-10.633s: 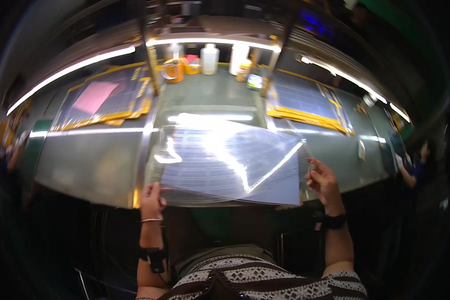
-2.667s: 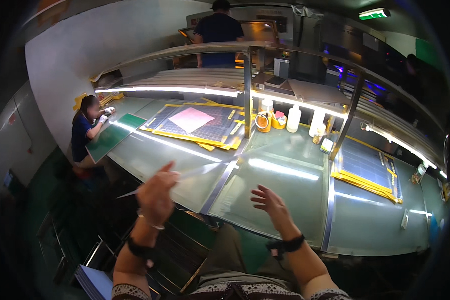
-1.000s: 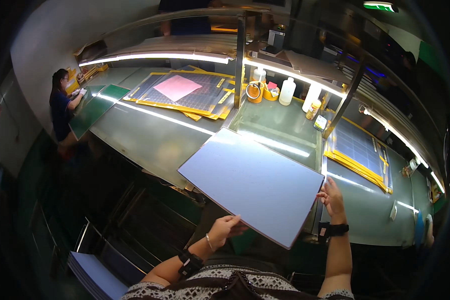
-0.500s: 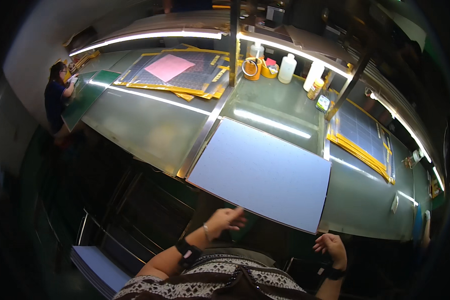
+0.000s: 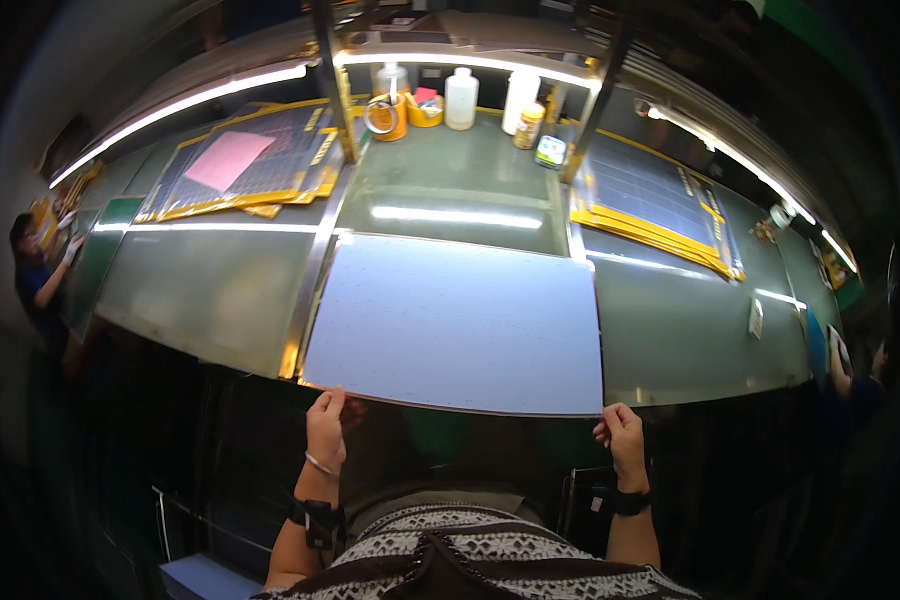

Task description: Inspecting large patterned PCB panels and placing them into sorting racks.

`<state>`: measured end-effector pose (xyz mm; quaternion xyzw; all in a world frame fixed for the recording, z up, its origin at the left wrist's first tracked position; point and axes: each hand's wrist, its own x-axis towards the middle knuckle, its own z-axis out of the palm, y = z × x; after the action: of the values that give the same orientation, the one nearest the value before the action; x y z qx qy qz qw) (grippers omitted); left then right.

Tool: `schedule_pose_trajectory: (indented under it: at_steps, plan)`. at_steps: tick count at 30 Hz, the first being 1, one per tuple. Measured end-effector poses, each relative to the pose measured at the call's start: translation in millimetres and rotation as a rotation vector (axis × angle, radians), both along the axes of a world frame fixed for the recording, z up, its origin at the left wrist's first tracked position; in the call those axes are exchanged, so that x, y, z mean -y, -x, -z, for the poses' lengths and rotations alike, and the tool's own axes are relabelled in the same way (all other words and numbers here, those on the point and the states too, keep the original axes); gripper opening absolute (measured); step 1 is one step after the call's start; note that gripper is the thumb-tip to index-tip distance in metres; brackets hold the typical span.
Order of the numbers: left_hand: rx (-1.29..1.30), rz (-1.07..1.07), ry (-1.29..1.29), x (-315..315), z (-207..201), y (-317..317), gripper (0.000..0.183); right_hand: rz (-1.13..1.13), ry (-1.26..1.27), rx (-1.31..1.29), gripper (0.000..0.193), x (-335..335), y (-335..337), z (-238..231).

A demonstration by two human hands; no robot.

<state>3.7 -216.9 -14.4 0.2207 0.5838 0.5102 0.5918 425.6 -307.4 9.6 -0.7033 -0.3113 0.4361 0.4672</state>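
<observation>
A large flat light-blue panel (image 5: 457, 325) with a thin dark edge lies on the green-grey bench, its near edge at the bench front. My left hand (image 5: 327, 432) is closed at the panel's near left corner, thumb and fingers at the rim. At the near right corner, my right hand (image 5: 624, 438) has its fingers bent in and pinching the edge. Both wrists wear black bands, and the undersides of the fingers are partly hidden.
Bottles (image 5: 461, 99), an orange tape roll (image 5: 385, 118) and a small jar (image 5: 528, 126) stand at the back. Yellow-edged dark sheets (image 5: 650, 195) lie to the right; a pink sheet (image 5: 228, 161) tops others left. Another person (image 5: 42, 280) handles a green panel (image 5: 95, 265). Blue panels (image 5: 210, 578) sit low left.
My left hand has moved left to the panel's near left corner, and my right hand has closed on the near right corner. The view has turned, so the panel now appears squarer in front.
</observation>
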Motion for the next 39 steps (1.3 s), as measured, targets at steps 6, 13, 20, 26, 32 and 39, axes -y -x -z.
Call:
schedule_pose_trajectory:
  at_steps: [6, 13, 20, 26, 32, 39]
  plan:
    - [-0.07, 0.069, 0.098, -2, -3, -2, 0.031, 0.006, -0.045, 0.5, 0.022, -10, -1, -5]
    - [-0.799, 0.192, -0.044, 25, 48, 59, 0.027, -0.092, 0.016, 0.476, 0.02, 1, 2, 0]
    - [-1.173, 0.788, -0.21, 98, 110, 32, 0.101, 0.124, -0.397, 1.097, 0.014, 5, -6, -12]
    - [-1.155, 0.662, -0.118, 118, 107, 7, 0.078, 0.13, -0.327, 1.296, 0.046, -20, -32, 30]
    - [-1.068, 0.785, 0.105, 115, 105, 10, 0.066, 0.16, -0.32, 1.383, 0.044, -20, -39, 39]
    - [-0.921, 0.393, 0.464, 252, 138, 107, 0.067, -0.052, -0.744, 0.865, 0.03, -47, 26, -18]
